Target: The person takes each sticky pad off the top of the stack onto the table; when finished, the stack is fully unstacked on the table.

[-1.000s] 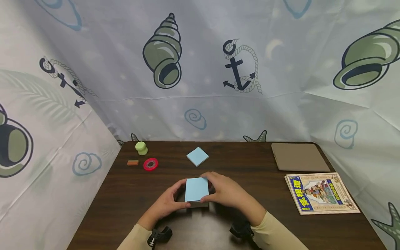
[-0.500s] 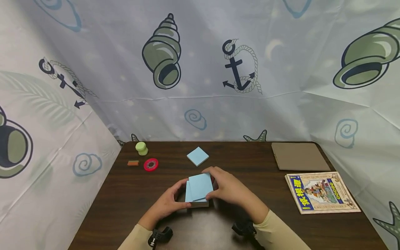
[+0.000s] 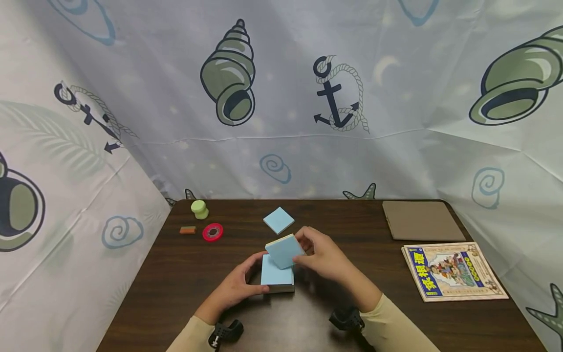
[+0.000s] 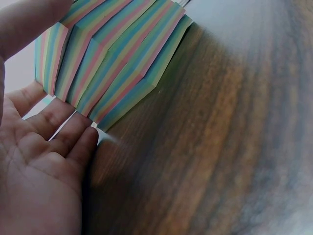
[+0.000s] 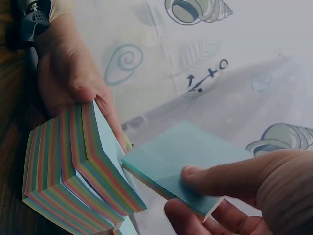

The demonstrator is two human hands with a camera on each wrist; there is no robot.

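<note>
Tabletop of dark wood spreads beneath two pale-sleeved forearms that slant inward from the near edge. The left hand makes a C, thumb and fingers apart only as far as the square paper stack it grips by its left side. The right hand, slightly farther out, is nearly closed: thumb on top and fingers underneath, it pinches a thin blue pad, tilted over the stack's far part; whether the two touch cannot be told. The head view gives the stack a blue top and dull side; both wrist views reveal bands of pink, yellow, green and blue, and the left one four fingertips lined against them. Beyond lies a second blue pad, diamond-wise; to its left, a red disc.
</note>
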